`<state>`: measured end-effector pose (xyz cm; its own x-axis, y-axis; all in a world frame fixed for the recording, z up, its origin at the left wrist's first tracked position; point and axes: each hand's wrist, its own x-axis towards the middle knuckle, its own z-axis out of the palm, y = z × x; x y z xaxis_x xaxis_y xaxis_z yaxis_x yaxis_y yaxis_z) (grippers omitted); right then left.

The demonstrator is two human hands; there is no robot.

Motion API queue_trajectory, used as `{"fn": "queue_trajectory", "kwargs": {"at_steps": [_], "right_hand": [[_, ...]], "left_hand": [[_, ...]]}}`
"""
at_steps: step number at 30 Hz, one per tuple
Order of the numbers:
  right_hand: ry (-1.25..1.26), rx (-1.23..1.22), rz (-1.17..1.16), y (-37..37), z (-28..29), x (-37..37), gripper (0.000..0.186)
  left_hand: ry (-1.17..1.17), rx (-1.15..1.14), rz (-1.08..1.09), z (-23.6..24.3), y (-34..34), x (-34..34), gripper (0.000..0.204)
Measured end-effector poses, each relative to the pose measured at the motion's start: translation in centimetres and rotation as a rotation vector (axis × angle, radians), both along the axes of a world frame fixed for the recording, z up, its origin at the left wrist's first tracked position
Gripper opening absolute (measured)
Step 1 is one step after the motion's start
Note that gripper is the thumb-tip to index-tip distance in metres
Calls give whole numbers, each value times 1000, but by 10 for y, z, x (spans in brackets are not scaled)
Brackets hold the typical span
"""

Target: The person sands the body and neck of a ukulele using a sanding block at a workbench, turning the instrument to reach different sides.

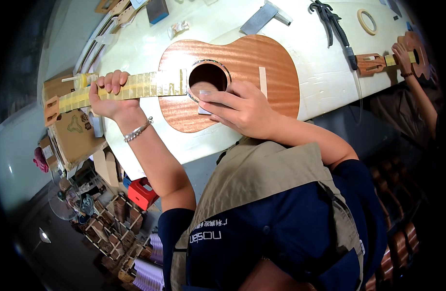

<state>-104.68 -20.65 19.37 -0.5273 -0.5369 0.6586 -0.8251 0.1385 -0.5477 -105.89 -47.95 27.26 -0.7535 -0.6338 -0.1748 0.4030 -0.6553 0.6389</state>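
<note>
An acoustic guitar (276, 68) of striped reddish-brown wood lies face up on the pale worktable, its neck pointing left. Yellowish tape (145, 86) covers the fretboard. My left hand (117, 99) is wrapped round the neck near the headstock (52, 110), thumb on the near side, fingers over the far side. Over the body, at the near edge of the sound hole (208, 78), my right hand (247, 107) pinches a small, flat whitish piece (203, 110) against the top. Its material I cannot make out. A pale strip (262, 81) sits right of the hole.
Beyond the guitar lie a grey block (259, 19), a dark block (157, 10), black clamps (329, 22) and a tape roll (367, 22). At far right, another person's hand (401, 58) touches a smaller instrument (416, 56). Cardboard boxes (77, 136) and a red stool (142, 193) stand left.
</note>
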Motion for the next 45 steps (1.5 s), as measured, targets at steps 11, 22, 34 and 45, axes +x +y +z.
{"fn": "queue_trajectory", "kwargs": {"at_steps": [11, 22, 34, 45], "right_hand": [[2, 5, -5, 12, -4, 1, 42], [25, 36, -31, 18, 1, 6, 44], [99, 32, -155, -12, 22, 4, 37], [72, 42, -138, 6, 21, 14, 36]], "left_hand": [[-2, -9, 6, 1, 6, 0, 19], [-12, -6, 35, 7, 18, 0, 19], [-4, -82, 46, 14, 29, 6, 20], [29, -81, 60, 16, 36, 17, 23]]}}
